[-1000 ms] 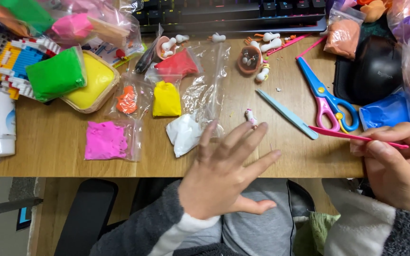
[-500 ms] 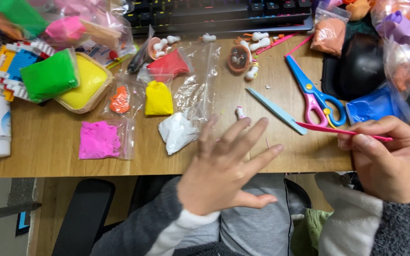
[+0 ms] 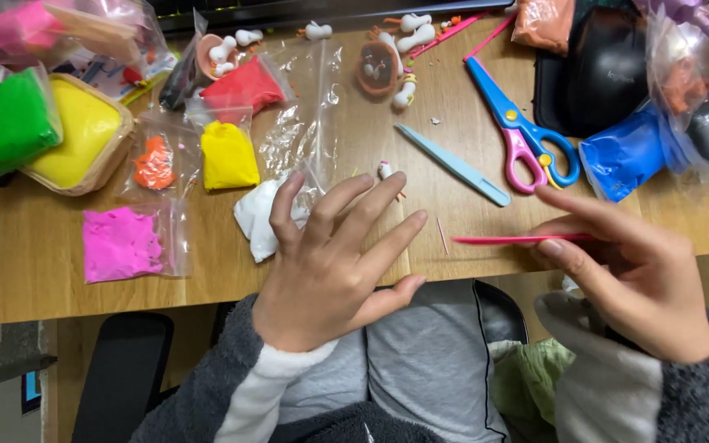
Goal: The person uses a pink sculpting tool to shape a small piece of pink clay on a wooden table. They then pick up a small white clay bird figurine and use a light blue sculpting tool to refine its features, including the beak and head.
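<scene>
Fingers: right hand pinches pink stick; left hand spread, holding nothing.
Handling: I judge stick light, thin, bendable; grip near end.
Place: below scissors.

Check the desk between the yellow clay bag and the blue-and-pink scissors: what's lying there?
In the head view, between the yellow clay bag and the scissors lie an empty clear plastic bag and a light-blue flat modelling tool, with a tiny white clay figure just below that line.
</scene>
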